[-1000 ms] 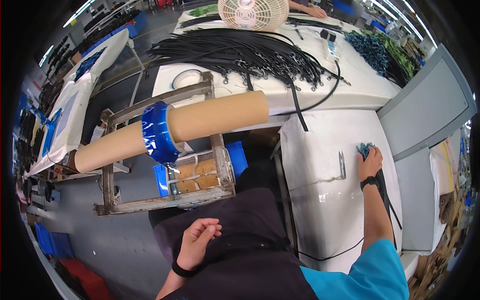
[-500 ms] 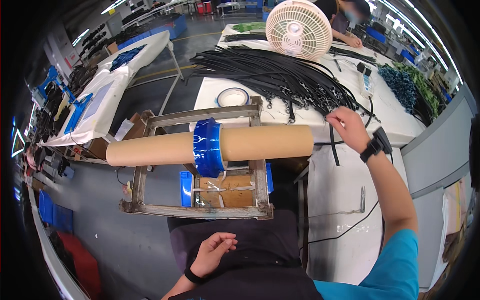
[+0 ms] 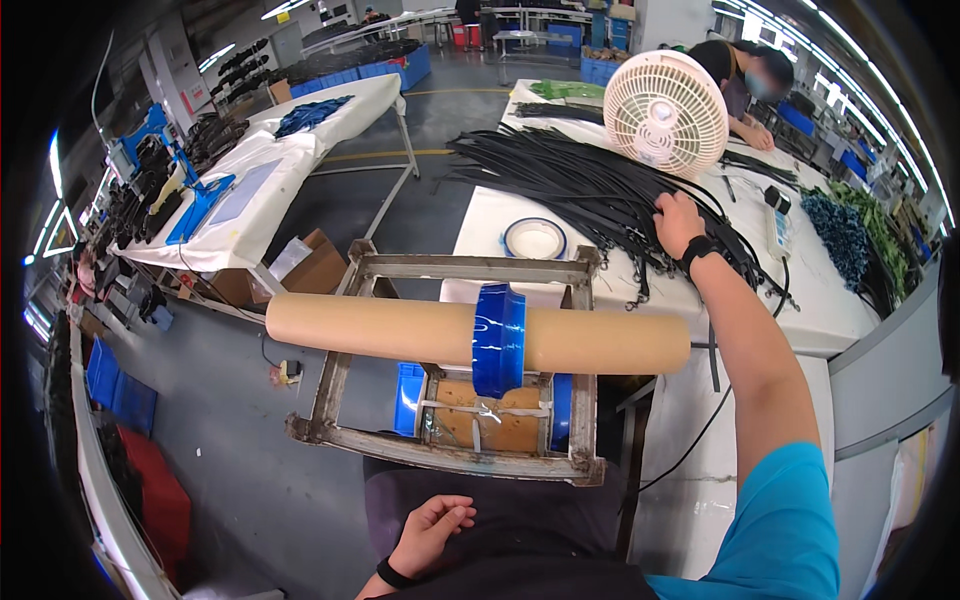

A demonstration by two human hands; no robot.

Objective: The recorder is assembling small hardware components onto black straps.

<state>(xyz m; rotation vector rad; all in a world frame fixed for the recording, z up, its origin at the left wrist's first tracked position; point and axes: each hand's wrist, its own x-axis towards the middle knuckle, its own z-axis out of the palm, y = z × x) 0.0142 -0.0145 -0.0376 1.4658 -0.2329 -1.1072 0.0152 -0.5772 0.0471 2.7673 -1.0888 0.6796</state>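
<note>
Reaching farther than half a second ago, the right hand [image 3: 680, 222] has gone from the near edge of the strap pile to rest on the black straps [image 3: 590, 185] themselves, far right on the white tabletop [image 3: 800, 310]. Its fingers are spread flat over the bundle, not yet closed on any one strap. The left hand [image 3: 432, 530] has stayed on the person's lap, fingers loosely curled and holding nothing.

Near the person stands a wooden frame [image 3: 450, 450] carrying a long cardboard tube [image 3: 400, 332], with a narrow roll of blue tape [image 3: 498, 340] wound round its middle. Below the tube, inside the frame, sits a brown box [image 3: 480, 420] tied with string, between blue crates. A ring of tape [image 3: 534, 238] lies flat on the tabletop just left of the straps, and a white fan [image 3: 665, 112] stands at the far side of the pile.

As a judgement, the work is at an early point: the straps lie in one loose heap, none is lifted or brought to the tube, and the blue tape hangs untouched. Picking a strap out is what the hand seems set for; all the rest is left.

A second person [image 3: 745, 85] leans over the far end of the tabletop.
</note>
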